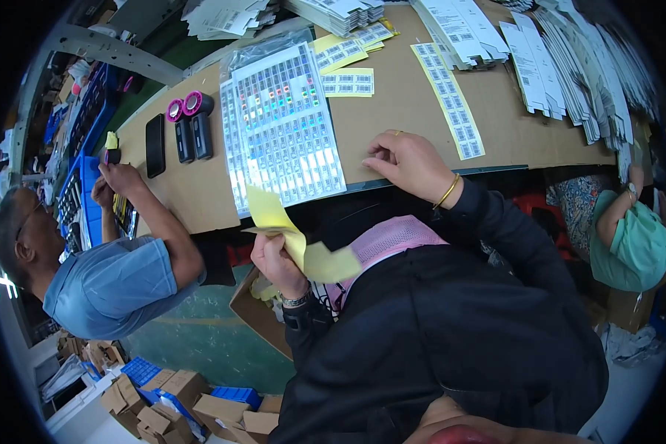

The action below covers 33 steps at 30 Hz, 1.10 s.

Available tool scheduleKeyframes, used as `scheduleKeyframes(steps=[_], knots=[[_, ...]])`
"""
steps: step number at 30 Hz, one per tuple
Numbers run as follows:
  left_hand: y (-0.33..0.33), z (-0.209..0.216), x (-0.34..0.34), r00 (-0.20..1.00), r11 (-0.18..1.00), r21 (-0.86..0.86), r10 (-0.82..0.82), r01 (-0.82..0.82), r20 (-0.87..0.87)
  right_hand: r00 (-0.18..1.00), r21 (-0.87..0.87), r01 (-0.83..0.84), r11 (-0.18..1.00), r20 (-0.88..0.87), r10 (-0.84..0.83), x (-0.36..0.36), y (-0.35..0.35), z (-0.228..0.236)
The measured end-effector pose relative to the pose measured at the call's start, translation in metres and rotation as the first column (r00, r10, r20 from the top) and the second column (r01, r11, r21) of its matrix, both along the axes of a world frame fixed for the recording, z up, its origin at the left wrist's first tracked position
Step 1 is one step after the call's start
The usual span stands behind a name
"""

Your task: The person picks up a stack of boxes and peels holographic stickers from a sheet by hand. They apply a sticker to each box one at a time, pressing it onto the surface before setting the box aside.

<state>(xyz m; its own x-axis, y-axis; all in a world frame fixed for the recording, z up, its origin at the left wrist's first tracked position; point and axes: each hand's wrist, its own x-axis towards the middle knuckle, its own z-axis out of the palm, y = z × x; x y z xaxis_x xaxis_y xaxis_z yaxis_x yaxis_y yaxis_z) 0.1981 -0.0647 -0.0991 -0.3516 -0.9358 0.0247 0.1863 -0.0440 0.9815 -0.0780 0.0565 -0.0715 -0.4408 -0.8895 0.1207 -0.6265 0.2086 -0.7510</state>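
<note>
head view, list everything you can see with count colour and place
table: one, brown, across the top
clear tray of small parts: one, table centre
yellow label sheets: several, upper table
white card stacks: many, top right
black devices with pink rings: two, left of tray
black phone: one, far left
co-worker in blue shirt: one, left
cardboard boxes: several, floor
yellow backing sheet: one, in left hand
left hand: below table edge
right hand: on table
</note>
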Motion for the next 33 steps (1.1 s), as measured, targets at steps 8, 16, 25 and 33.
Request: scheduleKeyframes(steps=[8,16,25,33], knots=[[0.003,0.017,-0.018,0.989,0.995,-0.099,-0.003,0.017,0.146,0.859,-0.122,0.476,0.871,-0.147,-0.49,-0.09,0.074,0.008],[0.001,0.017,-0.048,0.94,0.994,0.08,0.044,-0.075,0.339,0.33,-0.118,0.845,0.522,-0.653,-0.682,-0.25,0.182,0.048],[0.028,0.018,-0.052,0.942,1.0,0.003,0.001,-0.002,0.337,0.65,0.409,0.746,0.525,-0.277,-0.707,-0.34,0.173,0.031],[0.039,0.017,-0.058,0.94,0.996,-0.057,-0.045,0.068,0.339,0.741,0.536,0.59,0.604,-0.062,-0.669,-0.353,0.172,0.041]])
